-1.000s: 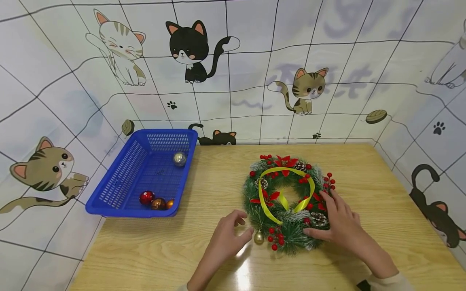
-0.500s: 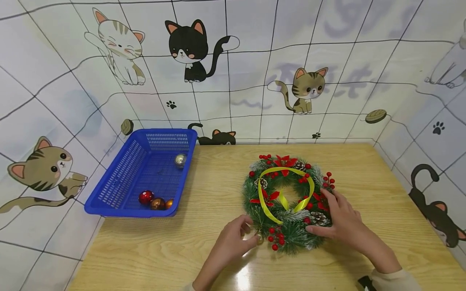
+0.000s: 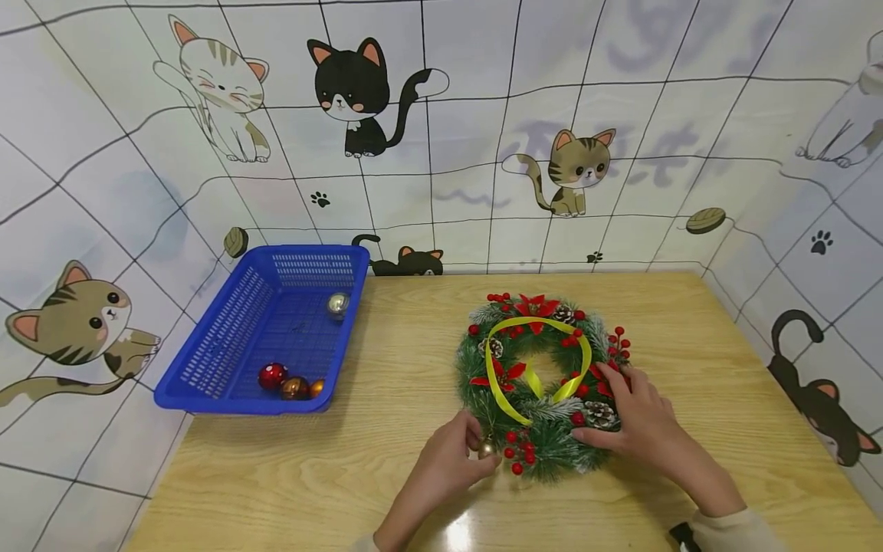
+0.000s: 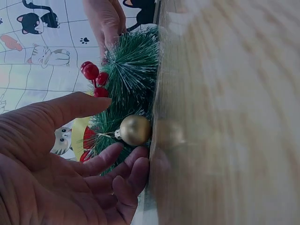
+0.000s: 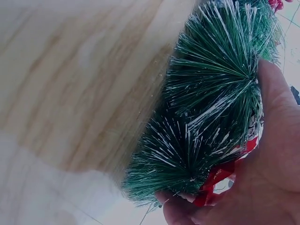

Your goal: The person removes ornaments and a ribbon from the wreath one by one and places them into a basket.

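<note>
A green Christmas wreath (image 3: 552, 460) with red berries, red flowers, pine cones and frosted needles lies on the table. A yellow ribbon (image 3: 499, 395) loops over its middle. At the wreath's front left edge, a small gold bauble (image 4: 135, 130) lies on the table, a thin string at its cap. My left hand (image 3: 444, 454) is around the bauble; in the left wrist view its fingertips are right at the ball while the thumb stands apart from it. My right hand (image 3: 645, 423) holds the wreath's right side, thumb on the front greenery and fingers at the outer edge (image 5: 180, 208).
A blue plastic basket (image 3: 207, 400) stands at the left of the wooden table (image 3: 407, 345). Inside are a silver bauble (image 3: 338, 306), a red bauble (image 3: 273, 376), a brown bauble (image 3: 294, 388) and an orange one partly hidden by the rim. Cat-printed sheeting (image 3: 469, 138) walls the back and sides.
My left hand has moved right to the gold bauble, its fingers and thumb now on either side of it. The right hand stays on the wreath's right side.
</note>
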`<action>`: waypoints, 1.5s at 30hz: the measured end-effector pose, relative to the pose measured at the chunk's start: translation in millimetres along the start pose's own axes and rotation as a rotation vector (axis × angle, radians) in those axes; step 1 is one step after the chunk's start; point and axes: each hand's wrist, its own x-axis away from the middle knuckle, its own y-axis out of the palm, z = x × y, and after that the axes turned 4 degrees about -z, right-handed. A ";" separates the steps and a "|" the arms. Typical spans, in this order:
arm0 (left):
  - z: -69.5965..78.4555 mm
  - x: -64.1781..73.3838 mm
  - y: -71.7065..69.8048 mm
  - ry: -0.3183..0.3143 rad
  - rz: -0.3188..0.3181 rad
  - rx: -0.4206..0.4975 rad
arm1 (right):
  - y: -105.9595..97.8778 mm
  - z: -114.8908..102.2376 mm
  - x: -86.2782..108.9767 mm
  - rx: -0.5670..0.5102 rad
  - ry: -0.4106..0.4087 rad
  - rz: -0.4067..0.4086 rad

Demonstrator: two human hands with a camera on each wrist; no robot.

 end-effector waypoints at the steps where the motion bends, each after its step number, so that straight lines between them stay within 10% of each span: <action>1: -0.4 -0.9 0.7 0.003 -0.002 -0.010 | 0.9 0.2 -0.1 0.005 -0.001 0.006; 26: -54.4 -26.7 25.8 -0.011 0.023 -0.146 | 6.0 -14.5 5.3 -0.042 0.090 -0.022; 39: -60.7 -14.6 12.6 0.056 0.099 -0.099 | 8.2 -20.2 5.7 -0.030 0.115 -0.054; 45: -38.7 0.3 -4.5 0.131 0.140 -0.018 | 7.1 -23.2 9.5 -0.011 0.137 -0.075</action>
